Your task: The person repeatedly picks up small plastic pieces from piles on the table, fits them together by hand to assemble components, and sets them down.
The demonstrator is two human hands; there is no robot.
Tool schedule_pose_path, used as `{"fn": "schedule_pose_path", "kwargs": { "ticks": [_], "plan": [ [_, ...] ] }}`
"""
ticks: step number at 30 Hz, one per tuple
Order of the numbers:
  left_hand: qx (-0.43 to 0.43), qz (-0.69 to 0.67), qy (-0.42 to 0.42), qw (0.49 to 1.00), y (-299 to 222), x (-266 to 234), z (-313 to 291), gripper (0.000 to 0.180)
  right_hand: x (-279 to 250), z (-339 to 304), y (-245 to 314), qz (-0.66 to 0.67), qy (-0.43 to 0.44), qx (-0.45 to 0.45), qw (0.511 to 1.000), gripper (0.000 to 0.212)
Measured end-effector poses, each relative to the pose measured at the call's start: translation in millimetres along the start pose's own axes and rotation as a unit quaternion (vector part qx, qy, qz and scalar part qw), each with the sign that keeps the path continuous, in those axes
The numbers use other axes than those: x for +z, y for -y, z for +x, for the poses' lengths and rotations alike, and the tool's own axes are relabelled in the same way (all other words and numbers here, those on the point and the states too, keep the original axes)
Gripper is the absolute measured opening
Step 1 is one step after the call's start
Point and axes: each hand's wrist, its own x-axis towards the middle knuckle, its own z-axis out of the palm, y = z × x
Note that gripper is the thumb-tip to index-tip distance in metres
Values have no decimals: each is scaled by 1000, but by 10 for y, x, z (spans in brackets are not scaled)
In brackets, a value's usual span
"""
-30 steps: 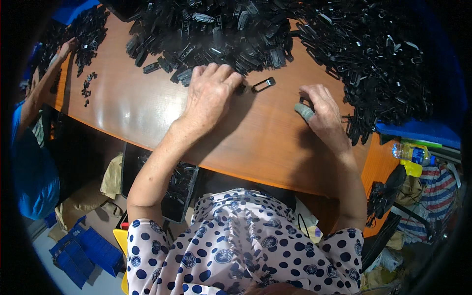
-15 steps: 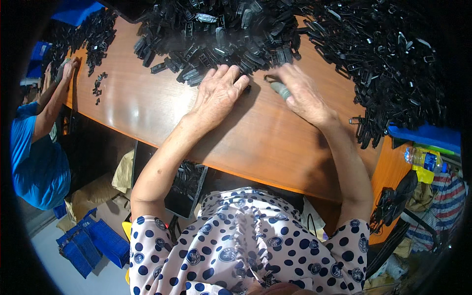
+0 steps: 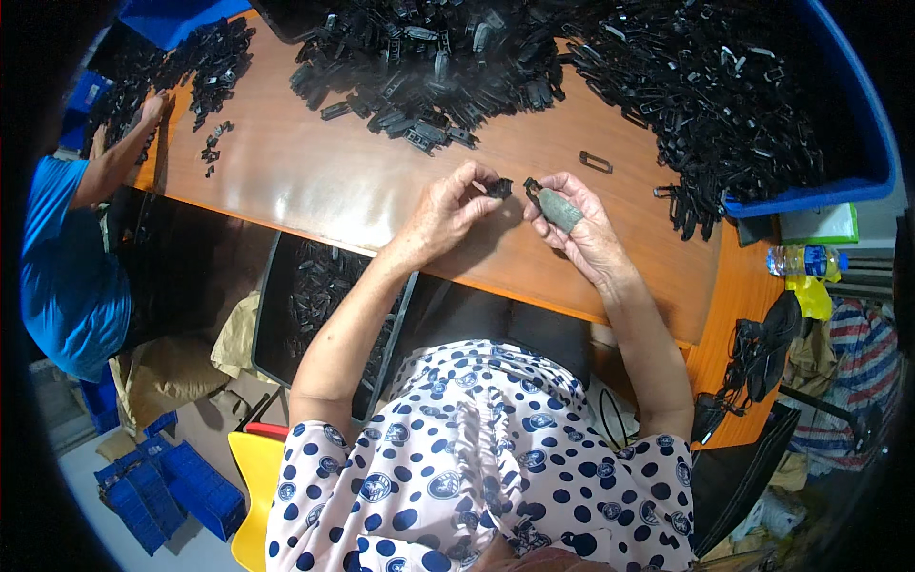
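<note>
My left hand (image 3: 450, 212) pinches a small black plastic clip (image 3: 500, 188) between thumb and fingertips, above the wooden table (image 3: 381, 195). Close to its right, my right hand (image 3: 579, 227) has its fingers closed on a small black plastic loop (image 3: 532, 187). A grey-green wrap (image 3: 559, 211) covers the thumb of that hand. The two black pieces face each other with a narrow gap between them. Just beyond my right hand lies a loose black rectangular frame (image 3: 596, 162), flat on the table.
Black plastic parts form a large heap (image 3: 419, 76) at the far middle. Another heap (image 3: 734, 105) spills from a blue bin (image 3: 877, 143) at right. Below the table edge is a black tray (image 3: 315, 286) of parts. At left, a person in a blue shirt (image 3: 71, 257) works.
Both hands have drawn back from the far heap toward me and closer together, now raised with black pieces in the fingertips. The loose frame now shows on the table.
</note>
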Motion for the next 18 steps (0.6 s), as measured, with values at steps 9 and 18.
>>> {"fn": "schedule_pose_path", "kwargs": {
  "ticks": [9, 18],
  "plan": [
    [87, -33, 9, 996, -261, 198, -421, 25, 250, -503, 102, 12, 61, -31, 998, 17],
    [245, 172, -8, 954, -561, 247, -629, 20, 259, -770, 207, -131, 39, 74, 988, 16]
  ]
}}
